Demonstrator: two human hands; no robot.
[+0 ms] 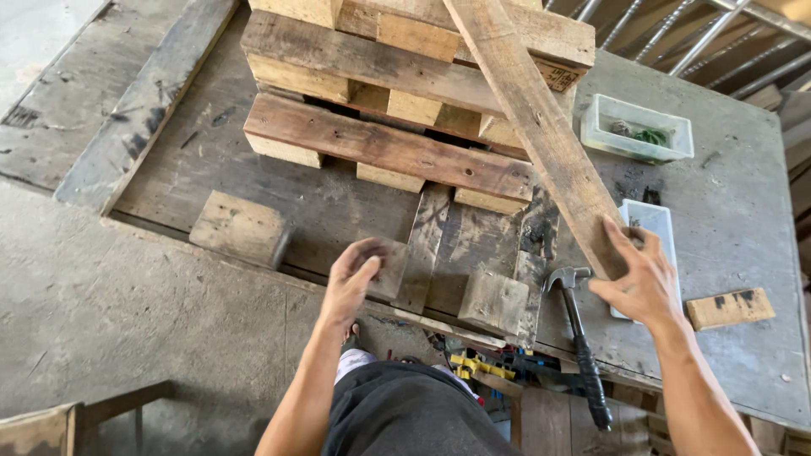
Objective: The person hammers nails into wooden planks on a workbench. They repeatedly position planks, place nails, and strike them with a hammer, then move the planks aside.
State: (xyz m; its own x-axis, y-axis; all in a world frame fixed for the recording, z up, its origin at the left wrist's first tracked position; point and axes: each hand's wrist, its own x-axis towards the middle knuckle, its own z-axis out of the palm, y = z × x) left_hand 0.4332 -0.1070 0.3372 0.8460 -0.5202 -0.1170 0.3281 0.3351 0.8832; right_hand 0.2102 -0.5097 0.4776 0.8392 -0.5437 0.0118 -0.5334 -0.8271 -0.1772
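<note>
1. Head view, grip: the right hand point(646, 283) holds the near end of a long plank point(541, 127) at 3 o'clock, fingers spread over its end; the plank slants up over the stacked pallets point(397, 101) at 12 o'clock. The left hand point(355, 274) hangs half-curled and holding nothing above a wood block point(390, 268) near centre.
2. Risks, as a judgement: gripped at one end only, the plank could pivot, slide off the stack, and strike the claw hammer point(579, 338) or the near tray point(650, 224) at 4 o'clock.
3. Count: one long plank, one hammer, two white trays, the far one point(638, 127) at 1 o'clock, and at least four loose blocks.
</note>
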